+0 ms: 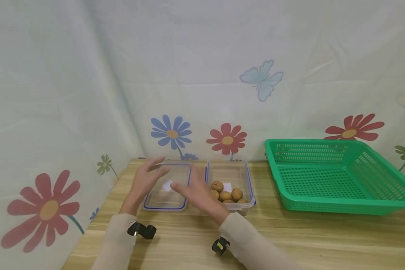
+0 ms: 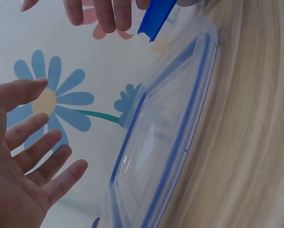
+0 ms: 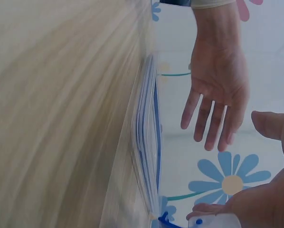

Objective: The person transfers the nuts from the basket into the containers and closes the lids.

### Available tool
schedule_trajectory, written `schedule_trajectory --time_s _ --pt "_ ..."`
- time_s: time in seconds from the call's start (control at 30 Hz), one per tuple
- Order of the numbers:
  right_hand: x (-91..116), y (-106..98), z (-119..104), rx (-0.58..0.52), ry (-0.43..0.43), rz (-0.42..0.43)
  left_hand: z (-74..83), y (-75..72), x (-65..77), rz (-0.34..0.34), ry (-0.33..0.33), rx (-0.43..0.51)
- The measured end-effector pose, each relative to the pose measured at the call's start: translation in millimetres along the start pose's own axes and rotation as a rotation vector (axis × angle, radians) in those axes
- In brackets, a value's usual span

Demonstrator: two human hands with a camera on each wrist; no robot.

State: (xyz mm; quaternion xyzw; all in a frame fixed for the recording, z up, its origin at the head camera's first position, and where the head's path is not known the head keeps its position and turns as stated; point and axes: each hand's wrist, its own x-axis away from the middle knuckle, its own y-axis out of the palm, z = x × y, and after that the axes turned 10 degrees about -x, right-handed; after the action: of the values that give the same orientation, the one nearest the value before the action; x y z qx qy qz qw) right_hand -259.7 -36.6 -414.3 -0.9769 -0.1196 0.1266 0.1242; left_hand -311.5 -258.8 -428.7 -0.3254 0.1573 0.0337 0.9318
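Observation:
My left hand hovers over the left side of a clear plastic lid with a blue seal, its fingers apart and holding nothing. Across from it, my right hand hangs above the gap between the lid and a clear food container. In the left wrist view, the spread fingers of the left hand stand apart from the lid. Several walnuts lie in the near part of the container, partly hidden by the right hand. A blue clip shows close by the right fingers.
A large green plastic basket stands on the wooden table at the right. White squares show within the lid and the container. Behind the table hangs a flowered cloth. Both wrists carry small black cameras.

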Motion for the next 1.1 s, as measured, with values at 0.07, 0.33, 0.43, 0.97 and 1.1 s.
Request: schedule_trajectory --time_s 0.07,0.33,0.43,0.97,1.1 --pt "0.8 3.7 -0.6 -0.006 0.017 -0.004 -3.3 -0.6 0.6 0.006 0.0 -0.007" --pt "-0.3 17.4 7.1 0.0 0.067 0.017 -9.5 -3.2 3.8 0.006 -0.027 -0.001" --pt "-1.3 20.9 9.9 -0.009 0.074 0.047 -12.4 -4.5 5.0 -0.003 -0.043 0.003" --pt "-5.6 36.8 24.8 -0.108 0.166 0.177 -22.7 -13.9 9.7 -0.024 -0.195 0.005" --pt "-5.7 37.7 26.2 -0.125 0.192 0.183 -25.8 -13.9 10.2 -0.02 -0.235 -0.018"
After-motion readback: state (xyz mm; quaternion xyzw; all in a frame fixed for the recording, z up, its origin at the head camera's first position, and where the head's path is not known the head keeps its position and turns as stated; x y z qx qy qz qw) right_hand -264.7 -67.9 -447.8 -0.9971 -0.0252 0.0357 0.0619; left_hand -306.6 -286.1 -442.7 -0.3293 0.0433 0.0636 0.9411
